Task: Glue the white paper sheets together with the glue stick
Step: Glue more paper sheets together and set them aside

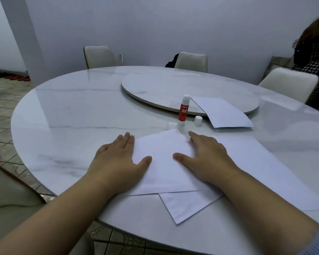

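Both hands lie flat, fingers spread and gripping nothing, on a white sheet (162, 162) at the near edge of the round marble table (72, 115). The left hand (118, 162) presses the sheet's left edge, partly on the table; the right hand (208, 159) presses its right side. This sheet overlaps a lower sheet (188, 205). Just beyond stands a red glue stick (183, 110) reading "GLUE STICK", its white cap (198, 120) beside it. Another sheet (223, 113) rests partly on the turntable (173, 89).
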### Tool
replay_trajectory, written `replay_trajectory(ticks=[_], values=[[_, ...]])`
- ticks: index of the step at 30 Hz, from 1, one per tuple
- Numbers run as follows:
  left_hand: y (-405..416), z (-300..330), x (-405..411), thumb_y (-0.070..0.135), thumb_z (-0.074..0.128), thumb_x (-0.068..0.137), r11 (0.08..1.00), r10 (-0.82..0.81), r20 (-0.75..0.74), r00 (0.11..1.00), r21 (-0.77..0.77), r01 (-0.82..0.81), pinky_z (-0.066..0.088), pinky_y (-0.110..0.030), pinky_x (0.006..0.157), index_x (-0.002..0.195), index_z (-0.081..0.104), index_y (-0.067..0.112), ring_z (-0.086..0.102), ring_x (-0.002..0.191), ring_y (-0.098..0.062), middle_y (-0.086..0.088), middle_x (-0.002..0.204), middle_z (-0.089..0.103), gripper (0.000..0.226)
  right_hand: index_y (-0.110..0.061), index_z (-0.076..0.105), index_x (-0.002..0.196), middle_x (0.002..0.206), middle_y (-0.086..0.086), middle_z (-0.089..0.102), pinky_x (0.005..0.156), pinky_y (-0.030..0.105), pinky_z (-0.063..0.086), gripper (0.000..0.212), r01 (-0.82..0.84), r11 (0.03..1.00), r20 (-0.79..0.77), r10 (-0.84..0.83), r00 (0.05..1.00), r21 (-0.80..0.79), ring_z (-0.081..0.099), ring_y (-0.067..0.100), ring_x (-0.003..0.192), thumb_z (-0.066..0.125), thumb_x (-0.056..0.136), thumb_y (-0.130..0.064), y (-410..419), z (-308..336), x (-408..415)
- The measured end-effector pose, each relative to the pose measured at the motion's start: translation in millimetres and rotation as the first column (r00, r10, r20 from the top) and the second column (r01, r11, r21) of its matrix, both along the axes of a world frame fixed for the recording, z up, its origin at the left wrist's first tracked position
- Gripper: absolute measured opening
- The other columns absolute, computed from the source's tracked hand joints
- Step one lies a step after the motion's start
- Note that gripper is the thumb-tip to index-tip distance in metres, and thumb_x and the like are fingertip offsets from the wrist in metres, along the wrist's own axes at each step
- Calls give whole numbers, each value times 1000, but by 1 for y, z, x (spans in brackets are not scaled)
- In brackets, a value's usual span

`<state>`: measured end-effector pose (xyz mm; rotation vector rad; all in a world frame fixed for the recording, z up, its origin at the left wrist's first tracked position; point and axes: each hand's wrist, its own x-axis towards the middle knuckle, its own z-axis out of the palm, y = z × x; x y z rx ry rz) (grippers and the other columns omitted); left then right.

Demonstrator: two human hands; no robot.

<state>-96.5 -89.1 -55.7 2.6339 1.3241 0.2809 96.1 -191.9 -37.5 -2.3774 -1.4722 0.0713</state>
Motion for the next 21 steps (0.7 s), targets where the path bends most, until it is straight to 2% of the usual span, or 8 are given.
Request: replay_trajectory(ticks=[2,5,9,11,14,17,19,21], values=[[0,-2,1,68,20,81,999,36,16,999,1,-36,2,-31,114,149,1,21,-3,144,-6,7,159,-3,85,-26,35,142,128,-4,54,102,33,31,91,23,995,-122,-11,992,98,36,18,127,69,66,-62,1,7,3],[2,-3,2,70,20,79,998,60,35,998,-5,-60,2,-32,115,149,-1,19,-4,144,-7,5,159,-4,89,-32,44,134,119,-3,53,97,32,41,91,88,985,-264,-46,963,149,44,17,118,82,54,-51,1,9,4],[5,-3,2,70,22,81,997,81,91,993,-26,-78,3,-32,114,149,-2,18,-5,144,-8,4,159,-5,89,-45,56,113,88,-11,59,57,10,41,55,55,927,-332,77,940,371,56,-1,69,78,69,-20,-8,15,9],[9,-2,1,64,21,86,992,116,202,973,-79,-102,5,-31,114,149,-1,19,-2,145,-9,4,159,0,80,-57,56,105,82,-9,58,50,10,42,58,-35,914,-372,199,907,404,54,1,53,71,79,-8,-17,22,12],[13,2,-4,55,21,92,969,200,488,849,-224,-100,10,-26,112,148,12,25,11,144,-11,6,157,16,65,-53,65,105,81,-7,59,42,16,41,60,-132,878,-390,334,858,461,49,6,44,70,81,1,-33,40,21],[13,6,-6,48,26,95,958,246,667,703,-279,-71,15,-18,102,145,27,27,25,139,-10,9,152,30,54,-52,63,112,69,-11,69,47,16,50,63,-29,731,-450,451,771,682,59,3,49,72,72,-4,-55,70,44],[11,7,-5,47,29,95,964,224,650,726,-258,-67,19,-20,102,142,34,28,29,136,-10,10,149,35,51,-48,67,108,68,-13,73,55,17,55,53,107,630,-473,449,758,769,66,0,57,71,72,-10,-67,88,62],[8,8,-4,48,31,93,974,176,581,795,-220,-55,22,-29,109,138,38,31,30,136,-13,9,146,39,49,-34,76,92,69,-12,75,60,15,54,30,281,541,-528,379,760,793,68,1,61,70,80,-7,-68,96,83]])
